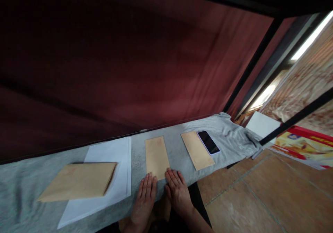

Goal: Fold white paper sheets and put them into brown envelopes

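Note:
Both my hands rest flat on the near edge of a grey cloth-covered table. My left hand lies open with fingers together, its fingertips touching the near end of a brown envelope. My right hand is open too, fingers stretched out, just right of that envelope's near corner. A second brown envelope lies further right, with a black phone beside it. To the left, a stack of brown envelopes sits on white paper sheets.
A dark red curtain hangs behind the table. The floor on the right is brown tile. A white sheet and a colourful red and yellow box lie at the far right, behind black frame bars.

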A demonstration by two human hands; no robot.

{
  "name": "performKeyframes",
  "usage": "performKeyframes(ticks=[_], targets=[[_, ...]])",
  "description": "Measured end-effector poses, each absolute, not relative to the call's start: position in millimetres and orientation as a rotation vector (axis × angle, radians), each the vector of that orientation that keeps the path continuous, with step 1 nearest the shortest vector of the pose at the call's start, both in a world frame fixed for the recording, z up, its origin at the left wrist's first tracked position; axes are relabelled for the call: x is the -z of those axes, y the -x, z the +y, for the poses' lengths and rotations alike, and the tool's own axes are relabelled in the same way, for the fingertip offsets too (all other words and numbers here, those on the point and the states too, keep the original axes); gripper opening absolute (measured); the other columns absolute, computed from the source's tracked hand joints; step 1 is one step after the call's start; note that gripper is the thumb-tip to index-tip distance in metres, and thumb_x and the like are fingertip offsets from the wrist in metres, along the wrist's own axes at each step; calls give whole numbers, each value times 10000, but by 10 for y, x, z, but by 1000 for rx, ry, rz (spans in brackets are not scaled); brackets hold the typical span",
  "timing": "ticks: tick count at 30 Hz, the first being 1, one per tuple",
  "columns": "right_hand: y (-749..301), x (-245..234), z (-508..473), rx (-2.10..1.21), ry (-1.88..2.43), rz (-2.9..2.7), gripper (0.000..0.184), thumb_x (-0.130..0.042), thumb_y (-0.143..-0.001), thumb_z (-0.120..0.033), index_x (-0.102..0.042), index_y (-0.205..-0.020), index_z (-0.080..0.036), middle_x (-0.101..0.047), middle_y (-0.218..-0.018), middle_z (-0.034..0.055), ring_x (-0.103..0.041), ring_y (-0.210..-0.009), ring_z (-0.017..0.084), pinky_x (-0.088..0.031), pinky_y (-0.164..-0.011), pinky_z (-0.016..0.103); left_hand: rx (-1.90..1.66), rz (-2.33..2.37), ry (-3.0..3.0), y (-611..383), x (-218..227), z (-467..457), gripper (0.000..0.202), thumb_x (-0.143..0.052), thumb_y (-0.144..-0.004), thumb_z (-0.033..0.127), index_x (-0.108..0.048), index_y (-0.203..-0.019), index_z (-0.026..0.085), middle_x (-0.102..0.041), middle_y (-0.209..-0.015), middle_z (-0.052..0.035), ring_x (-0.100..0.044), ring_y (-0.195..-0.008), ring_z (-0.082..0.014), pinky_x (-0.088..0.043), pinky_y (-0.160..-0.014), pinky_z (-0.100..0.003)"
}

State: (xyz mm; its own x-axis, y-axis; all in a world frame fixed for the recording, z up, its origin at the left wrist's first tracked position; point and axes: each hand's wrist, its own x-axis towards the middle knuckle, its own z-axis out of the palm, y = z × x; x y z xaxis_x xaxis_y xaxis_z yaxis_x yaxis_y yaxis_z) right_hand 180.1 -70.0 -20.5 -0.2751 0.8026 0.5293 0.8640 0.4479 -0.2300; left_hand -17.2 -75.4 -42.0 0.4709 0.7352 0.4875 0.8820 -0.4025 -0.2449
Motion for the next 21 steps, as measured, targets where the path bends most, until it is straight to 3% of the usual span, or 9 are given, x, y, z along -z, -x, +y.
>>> performKeyframes(ticks=[4, 8, 15, 21], targets=[[-1777, 179, -718, 120, 1436, -2094, 451, -484, -1009, -232, -515, -1457, -187, -604, -1443, 61, -556, -1338, 203, -396, -1174, 407, 406, -1369, 2266, 173, 397, -768, 755, -372, -912, 140, -102, -1616, 102, -284, -1640, -198, -279, -1511, -296, -422, -1175, -477], [-1781, 140, -707, 83, 1449, -2101, 428, -459, -1016, -221, -539, -1436, -204, -606, -1442, 48, -576, -1318, 207, -410, -1168, 413, 365, -1399, 2290, 162, 319, -803, 786, -440, -886, 168, -140, -1606, 66, -314, -1623, -215, -307, -1505, -305, -389, -1195, -474], [-1645, 32, -733, -43, 1455, -2160, 485, -455, -1011, -218, -465, -1495, -189, -555, -1493, 66, -507, -1388, 220, -427, -1171, 445, 400, -1425, 2417, 139, 166, -862, 865, -552, -837, 339, -230, -1583, 42, -421, -1568, -214, -370, -1474, -342, -354, -1203, -486], [-1513, 82, -761, -67, 1354, -2290, 519, -501, -996, -230, -446, -1509, -179, -534, -1511, 55, -500, -1393, 205, -439, -1166, 402, 377, -1390, 2452, 229, 130, -812, 630, -453, -906, 175, -391, -1525, 80, -549, -1482, -164, -483, -1406, -276, -389, -1175, -436]])
